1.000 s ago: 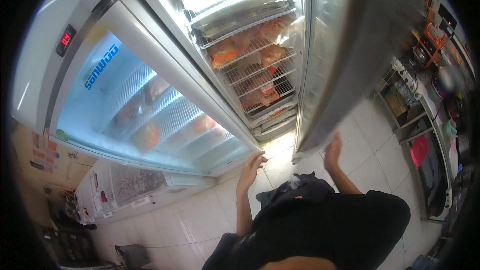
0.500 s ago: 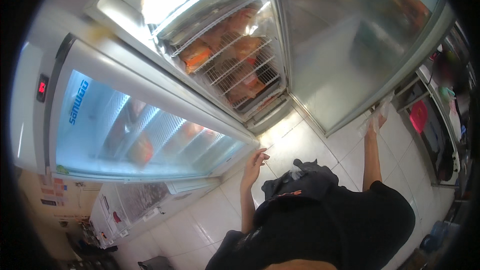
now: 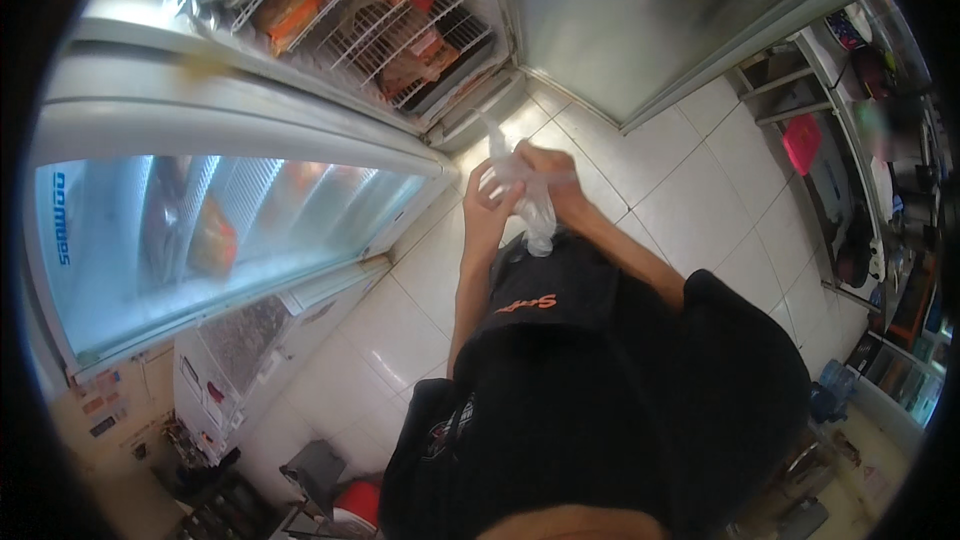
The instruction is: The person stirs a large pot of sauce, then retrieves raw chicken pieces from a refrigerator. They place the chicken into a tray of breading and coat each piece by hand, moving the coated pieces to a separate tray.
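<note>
In front of my chest, my left hand [image 3: 486, 202] and my right hand [image 3: 560, 178] come together over a piece of thin clear plastic [image 3: 538, 212]. Whether it is a bag or a glove I cannot tell. It is crumpled, with one end sticking up past the fingers and the other hanging toward my dark apron [image 3: 560, 285]. The fingers of my right hand are closed on it. Those of my left hand are curled against it from the other side, partly covered by the plastic.
An upright refrigerator [image 3: 470, 105] stands open ahead, bagged food [image 3: 410, 55] on its wire racks. Its glass door [image 3: 620, 30] swings out to the right. A second glass-door refrigerator [image 3: 230, 230] is at the left, beside a white chest freezer [image 3: 250, 350]. Metal shelving [image 3: 830, 140] lines the right.
My right hand has come from the open door's edge at the right to the middle, bringing the clear plastic. My left hand has moved up to meet it. The view has shifted lower.
</note>
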`<action>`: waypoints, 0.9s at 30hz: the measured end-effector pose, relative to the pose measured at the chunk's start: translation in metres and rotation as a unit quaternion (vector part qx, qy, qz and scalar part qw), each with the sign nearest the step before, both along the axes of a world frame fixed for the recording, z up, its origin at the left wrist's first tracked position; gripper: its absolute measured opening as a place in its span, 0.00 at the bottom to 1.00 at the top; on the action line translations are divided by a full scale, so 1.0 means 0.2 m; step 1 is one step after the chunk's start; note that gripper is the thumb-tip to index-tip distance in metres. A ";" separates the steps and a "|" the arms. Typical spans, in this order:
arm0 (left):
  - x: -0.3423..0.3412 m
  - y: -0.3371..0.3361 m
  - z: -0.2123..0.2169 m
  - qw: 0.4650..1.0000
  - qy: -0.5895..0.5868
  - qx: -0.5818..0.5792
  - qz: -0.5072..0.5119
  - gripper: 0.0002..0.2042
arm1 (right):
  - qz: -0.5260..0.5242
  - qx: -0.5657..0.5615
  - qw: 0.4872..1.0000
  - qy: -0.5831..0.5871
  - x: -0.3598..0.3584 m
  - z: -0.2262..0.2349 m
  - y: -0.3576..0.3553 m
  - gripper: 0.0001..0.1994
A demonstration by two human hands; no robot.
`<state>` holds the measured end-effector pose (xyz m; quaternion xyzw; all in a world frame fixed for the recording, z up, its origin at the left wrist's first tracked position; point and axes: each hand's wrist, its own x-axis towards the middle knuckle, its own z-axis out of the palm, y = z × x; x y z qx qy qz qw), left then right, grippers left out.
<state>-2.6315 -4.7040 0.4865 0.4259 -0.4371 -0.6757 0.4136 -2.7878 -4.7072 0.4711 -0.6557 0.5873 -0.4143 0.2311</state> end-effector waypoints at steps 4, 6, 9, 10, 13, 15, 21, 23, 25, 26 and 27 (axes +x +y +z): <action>0.16 0.01 -0.05 0.995 -0.010 -0.002 0.098 0.17 | -0.030 0.067 0.996 -0.039 0.00 0.12 -0.06 0.09; 0.24 0.02 -0.06 0.989 -0.031 0.048 0.135 0.19 | 0.001 0.110 0.982 -0.152 0.06 0.12 -0.05 0.10; 0.29 0.07 -0.02 0.982 0.002 0.012 0.190 0.27 | -0.005 0.157 0.971 -0.182 0.16 0.08 -0.04 0.11; 0.28 0.09 -0.01 0.982 -0.059 -0.033 0.179 0.27 | -0.012 0.151 0.972 -0.182 0.19 0.06 -0.04 0.10; 0.25 0.13 0.03 0.961 -0.195 -0.115 0.156 0.41 | 0.001 0.118 0.978 -0.171 0.25 0.03 -0.04 0.07; 0.24 0.13 0.03 0.962 -0.188 -0.144 0.133 0.38 | 0.010 0.143 0.974 -0.176 0.26 0.03 -0.05 0.07; 0.31 0.04 -0.03 0.981 -0.093 -0.059 0.163 0.21 | 0.052 0.213 0.923 -0.315 0.20 0.12 0.00 0.15; 0.32 0.04 -0.03 0.986 -0.065 -0.080 0.134 0.19 | 0.113 0.205 0.874 -0.426 0.16 0.17 0.01 0.21; 0.32 0.04 -0.01 0.989 -0.075 -0.078 0.103 0.17 | 0.166 0.206 0.848 -0.459 0.12 0.21 -0.01 0.31; 0.32 0.05 -0.01 0.989 -0.092 -0.079 0.079 0.16 | 0.172 0.222 0.848 -0.449 0.10 0.22 -0.04 0.30; 0.32 0.04 -0.01 0.989 -0.109 -0.082 0.054 0.15 | 0.179 0.237 0.848 -0.439 0.08 0.23 -0.07 0.29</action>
